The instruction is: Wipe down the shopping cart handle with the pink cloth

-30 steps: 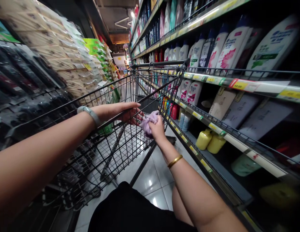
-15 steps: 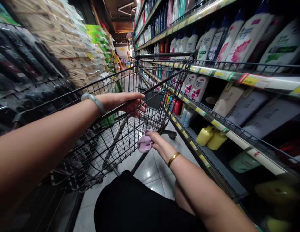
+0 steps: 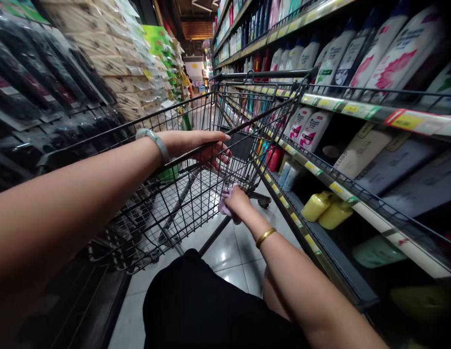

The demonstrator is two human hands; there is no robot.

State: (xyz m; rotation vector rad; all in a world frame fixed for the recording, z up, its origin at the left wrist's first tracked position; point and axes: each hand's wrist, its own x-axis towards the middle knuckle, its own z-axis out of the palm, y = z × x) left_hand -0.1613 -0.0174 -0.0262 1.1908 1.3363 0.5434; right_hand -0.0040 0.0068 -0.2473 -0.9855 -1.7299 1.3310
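Note:
A black wire shopping cart (image 3: 189, 203) stands in front of me, tilted across the view. My left hand (image 3: 196, 144) lies over its upper side rail, with loosely bent fingers apart and hanging inside the basket. That wrist wears a pale green bangle. Lower down, my right hand (image 3: 237, 201) is closed on a crumpled lilac cloth (image 3: 225, 199), held against the wire side near the basket's lower corner. Its fingertips are partly hidden by the cloth and the back of the hand. A gold bangle circles the right wrist.
Shelves (image 3: 360, 114) of shampoo bottles (image 3: 403, 53) and yellow bottles (image 3: 315, 206) run along the right. Packaged goods (image 3: 112, 63) hang and stack on the left. Below is a tiled floor (image 3: 225, 252); my black-clothed knee (image 3: 196, 300) is close by. A cart wheel (image 3: 264, 200) shows beyond my right hand.
My right hand has brought the cloth slightly up and right along the wire side, turning so its back shows more. The whole view has shifted a little; my left hand stays on the rail.

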